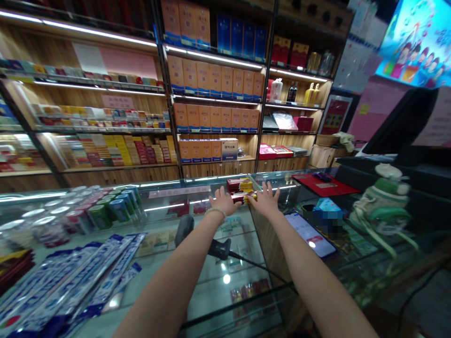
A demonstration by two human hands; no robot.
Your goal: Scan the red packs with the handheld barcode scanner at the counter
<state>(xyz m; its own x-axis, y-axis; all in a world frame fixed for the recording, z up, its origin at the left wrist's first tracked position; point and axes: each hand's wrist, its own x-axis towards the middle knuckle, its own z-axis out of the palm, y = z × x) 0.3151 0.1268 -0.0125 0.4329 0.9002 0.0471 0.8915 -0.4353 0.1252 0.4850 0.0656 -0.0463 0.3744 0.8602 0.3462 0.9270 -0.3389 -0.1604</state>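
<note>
Both of my arms reach forward over a glass counter [243, 230]. A small stack of red and yellow packs [238, 185] lies between and just beyond my hands. My left hand [225, 203], with a bracelet at the wrist, is at the stack's left side, fingers spread and thumb towards the packs. At the right side is my right hand [267, 201], also with fingers apart, its thumb close to the nearest pack. Whether the thumbs touch the packs I cannot tell. Under my left forearm lies a black handheld barcode scanner [221, 249], partly hidden, its cable running right.
Long blue-and-white packets [81, 267] and several cans and small boxes [105, 206] cover the counter's left. On the right are a phone [310, 234], a green water bottle [382, 202], a red mat [326, 186] and a dark monitor [401, 122]. Stocked shelves [214, 98] stand behind.
</note>
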